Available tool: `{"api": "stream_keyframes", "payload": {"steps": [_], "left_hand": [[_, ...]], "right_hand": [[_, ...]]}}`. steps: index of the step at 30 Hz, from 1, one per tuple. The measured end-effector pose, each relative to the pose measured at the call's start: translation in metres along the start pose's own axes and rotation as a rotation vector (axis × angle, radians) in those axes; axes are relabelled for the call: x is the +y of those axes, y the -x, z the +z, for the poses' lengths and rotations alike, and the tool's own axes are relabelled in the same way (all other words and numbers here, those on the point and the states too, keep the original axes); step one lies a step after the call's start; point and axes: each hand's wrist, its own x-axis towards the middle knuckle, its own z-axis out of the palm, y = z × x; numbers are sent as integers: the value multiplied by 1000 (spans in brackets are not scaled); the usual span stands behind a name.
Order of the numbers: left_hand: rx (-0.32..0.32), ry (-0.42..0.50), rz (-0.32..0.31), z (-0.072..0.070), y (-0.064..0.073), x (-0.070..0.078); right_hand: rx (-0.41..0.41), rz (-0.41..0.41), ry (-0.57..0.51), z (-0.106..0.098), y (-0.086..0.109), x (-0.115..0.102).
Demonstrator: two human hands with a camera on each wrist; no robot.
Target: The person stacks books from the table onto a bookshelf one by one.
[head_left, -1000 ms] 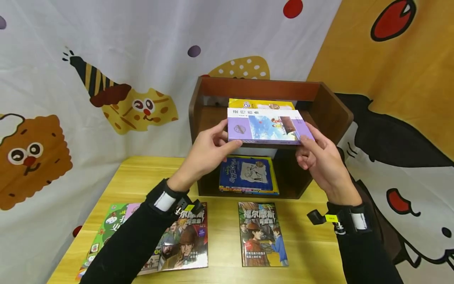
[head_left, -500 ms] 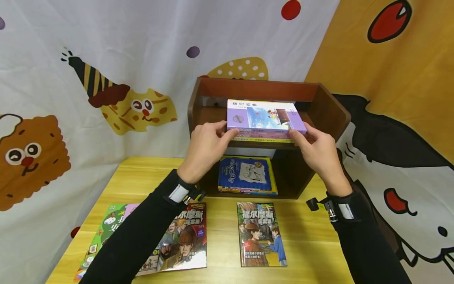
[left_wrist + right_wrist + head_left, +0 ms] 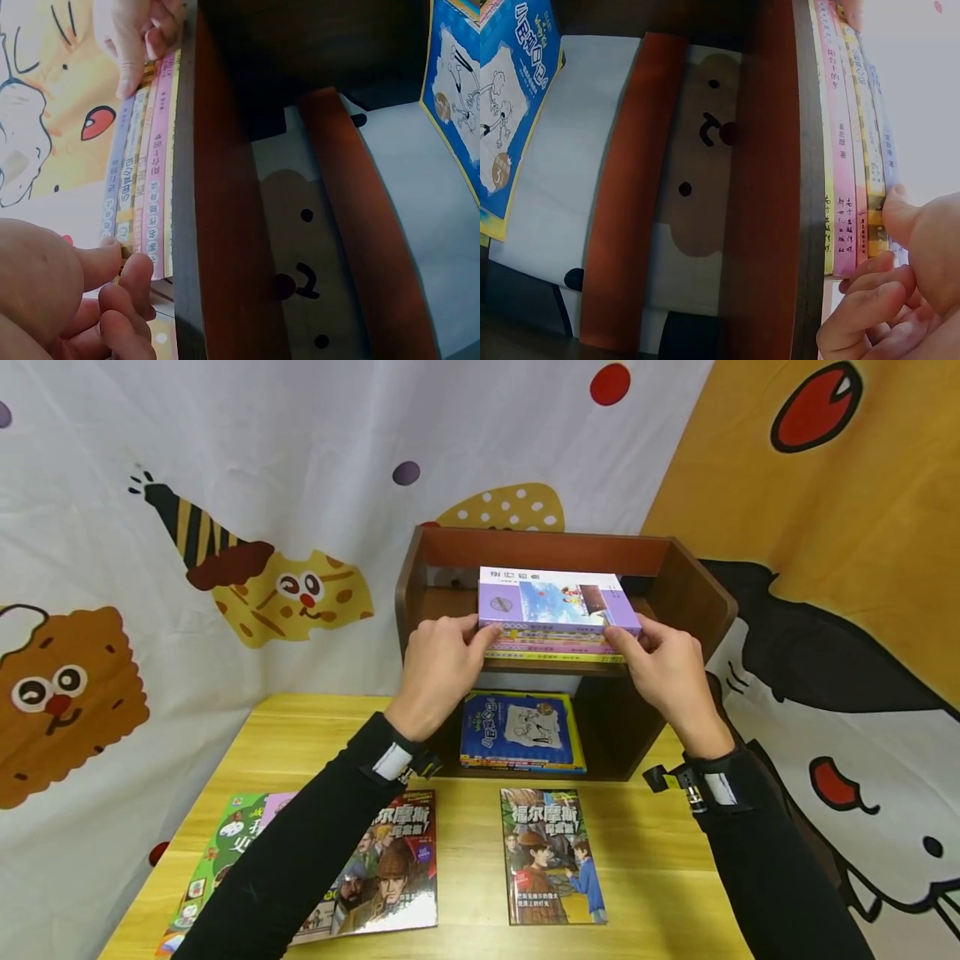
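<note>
A purple book (image 3: 558, 602) with a sky picture on its cover lies flat on top of a stack of books (image 3: 555, 647) on the upper shelf. Yellow and pink spines show below it. My left hand (image 3: 442, 668) holds the purple book's near left corner, thumb against the spine edge. At the near right corner my right hand (image 3: 671, 672) grips it likewise. In the left wrist view, the left thumb (image 3: 101, 264) touches the top spines and the fingers curl at the stack's end. The right wrist view shows the right thumb (image 3: 901, 214) on the upper spines.
The brown two-tier shelf (image 3: 693, 602) stands at the back of the wooden table (image 3: 660, 893). A blue book (image 3: 521, 727) tops the lower stack. On the table lie a detective book (image 3: 551, 860), another dark-covered book (image 3: 401, 877) and a green book (image 3: 225, 843), partly behind the left sleeve.
The purple book has moved back and settled onto the stack, with both hands following. More of the spines beneath it now show. The books on the table have stayed put.
</note>
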Motion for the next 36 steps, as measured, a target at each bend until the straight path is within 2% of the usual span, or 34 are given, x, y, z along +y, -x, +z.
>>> {"api": "stream_keyframes", "payload": {"steps": [11,14,16,18,20,22,24,25,27,31,33,36], "left_hand": [[16,-121,66,-1,4,0],[18,-128,70,-2,5,0],[21,-105,61,-4,7,1],[27,-67,44,-7,12,1],[35,-24,35,-10,17,3],[41,17,36,-14,24,4],[43,54,45,-17,32,6],[42,70,48,-19,36,6],[34,106,45,-21,47,5],[-30,164,-27,-19,77,-7],[-69,164,-87,-17,95,-18],[-128,118,-178,-13,120,-40]], "right_hand": [[-3,-34,-17,4,2,4],[2,-8,-31,4,4,5],[7,44,-63,4,9,5],[63,101,-130,4,18,3],[169,129,-236,3,31,-1],[280,109,-385,3,45,-6],[326,45,-523,4,59,-12],[311,12,-577,5,65,-15],[228,-34,-670,10,78,-22],[8,-79,-706,31,103,-24],[-84,-66,-700,45,116,-20],[-183,10,-705,67,135,-8]]}}
